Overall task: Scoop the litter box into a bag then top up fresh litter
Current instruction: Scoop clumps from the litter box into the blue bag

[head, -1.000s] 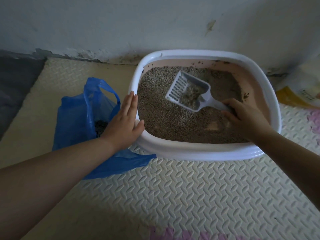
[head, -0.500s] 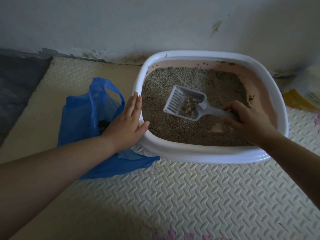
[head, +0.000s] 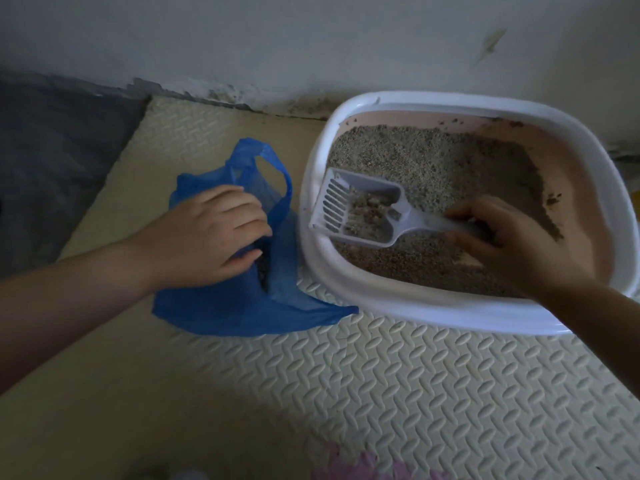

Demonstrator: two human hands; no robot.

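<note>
Moved, head view: left hand (head: pixel 214 233) has left the box (head: pixel 381 303) rim and now grips the mouth of the bag (head: pixel 242 306). Scoop (head: pixel 363 216) has shifted to the box's left edge, above the litter (head: pixel 450 168). Its long axis runs left to right: slotted front points left toward the bag, handle clamped in the right hand (head: pixel 512 244). Pale plastic, loaded with clumps.

Dim room corner, floor meeting a pale wall.
The wall (head: pixel 311 36) carries a yellowish smear (head: pixel 491 43) and dark grime (head: pixel 242 102) along its foot; a cream embossed foam mat (head: pixel 381 393) borders a dark grey surface (head: pixel 52 161), with pink tile (head: pixel 349 465) nearest.
</note>
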